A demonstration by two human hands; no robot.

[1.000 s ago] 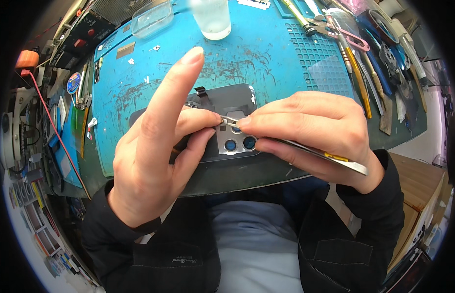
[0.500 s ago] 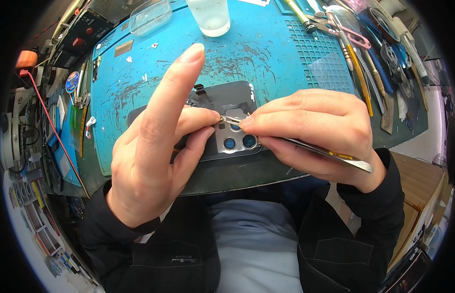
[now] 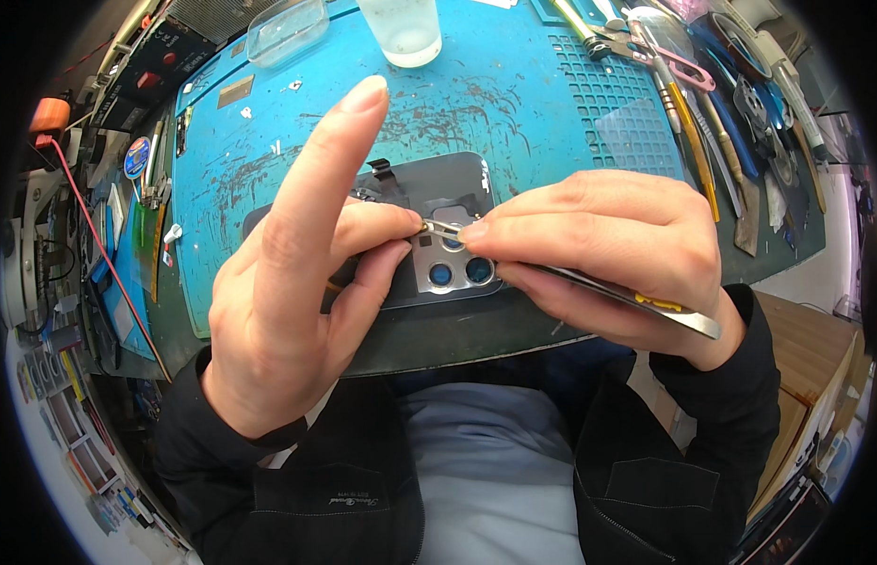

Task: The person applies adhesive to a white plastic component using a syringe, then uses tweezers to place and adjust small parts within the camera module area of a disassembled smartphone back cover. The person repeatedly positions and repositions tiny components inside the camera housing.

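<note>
A dark grey phone back housing [image 3: 424,179] lies on the mat in front of me, with a silvery camera plate and round blue lens openings [image 3: 440,274]. My right hand [image 3: 608,240] grips steel tweezers [image 3: 679,317], their tips reaching left over the upper lens opening. My left hand [image 3: 302,273] has its index finger raised, while the thumb and another finger curl together at the plate's left side. A tiny piece shows at those fingertips, by the tweezer tips; its kind is too small to tell. A dark flex strip [image 3: 382,171] sticks up at the housing's far edge.
A cup of cloudy liquid [image 3: 406,38] and a clear plastic tray [image 3: 286,36] stand at the back of the blue mat [image 3: 514,85]. Many hand tools, including pink-handled scissors [image 3: 688,71], crowd the right. A red cable [image 3: 104,245] runs along the left.
My left hand and the housing have shifted very slightly to the left. The tweezers hold nearly the same place, and both grips look the same.
</note>
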